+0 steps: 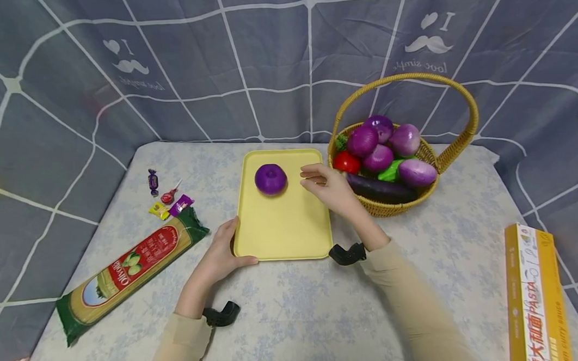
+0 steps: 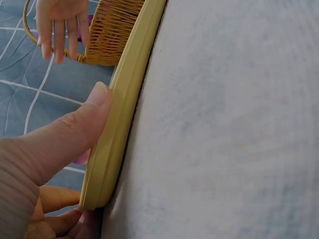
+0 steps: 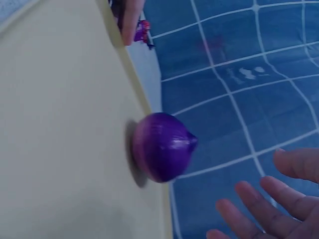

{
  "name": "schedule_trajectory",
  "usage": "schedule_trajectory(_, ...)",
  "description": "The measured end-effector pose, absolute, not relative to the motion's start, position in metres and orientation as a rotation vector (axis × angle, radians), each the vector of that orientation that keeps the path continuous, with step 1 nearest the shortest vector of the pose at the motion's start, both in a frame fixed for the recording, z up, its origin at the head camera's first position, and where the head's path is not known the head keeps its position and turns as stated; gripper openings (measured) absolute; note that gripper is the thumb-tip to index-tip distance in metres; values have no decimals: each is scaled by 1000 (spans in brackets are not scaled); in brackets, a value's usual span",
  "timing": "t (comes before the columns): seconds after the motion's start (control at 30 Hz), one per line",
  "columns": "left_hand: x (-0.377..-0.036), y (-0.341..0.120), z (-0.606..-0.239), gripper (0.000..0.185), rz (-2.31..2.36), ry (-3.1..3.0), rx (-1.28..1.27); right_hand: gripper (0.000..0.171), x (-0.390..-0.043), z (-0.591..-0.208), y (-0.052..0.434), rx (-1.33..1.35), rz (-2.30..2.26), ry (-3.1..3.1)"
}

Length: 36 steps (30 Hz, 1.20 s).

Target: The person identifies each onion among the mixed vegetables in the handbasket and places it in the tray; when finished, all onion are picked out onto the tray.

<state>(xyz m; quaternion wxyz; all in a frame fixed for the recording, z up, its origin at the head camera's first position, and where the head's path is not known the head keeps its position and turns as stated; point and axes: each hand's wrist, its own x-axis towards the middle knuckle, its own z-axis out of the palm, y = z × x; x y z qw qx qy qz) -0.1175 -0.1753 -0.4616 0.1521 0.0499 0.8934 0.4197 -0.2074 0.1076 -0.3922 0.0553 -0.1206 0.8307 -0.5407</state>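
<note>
On tray's near-left corner (image 1: 246, 253), left hand (image 1: 221, 257); onion (image 1: 271, 179) near far edge

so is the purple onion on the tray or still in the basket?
On the tray: the purple onion sits alone on the yellow tray, apart from the basket.

Both my arms are in long beige sleeves, snug and plain, ending right at the wrists. Strapped under each wrist is a small black mount, curved and glossy: one by my left hand (image 1: 218, 259), one by my right hand (image 1: 330, 189). My hands are bare: no rings, no gloves, short nails.
</note>
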Motion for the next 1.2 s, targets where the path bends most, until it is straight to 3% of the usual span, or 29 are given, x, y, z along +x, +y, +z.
schedule_trajectory(0.33, -116, -177, -463, 115, 1190, 2562, 131, 35, -181, -368, 163, -271, -1680, 2593)
schedule_trajectory(0.8, -118, -178, -462, 115, 1176, 2555, 133, 41, -162, -365, 238, -239, -1754, 2713)
schedule_trajectory(1.2, -119, -178, -462, 116, 1200, 2533, 132, 58, -160, -363, 277, 250, -1517, 2945)
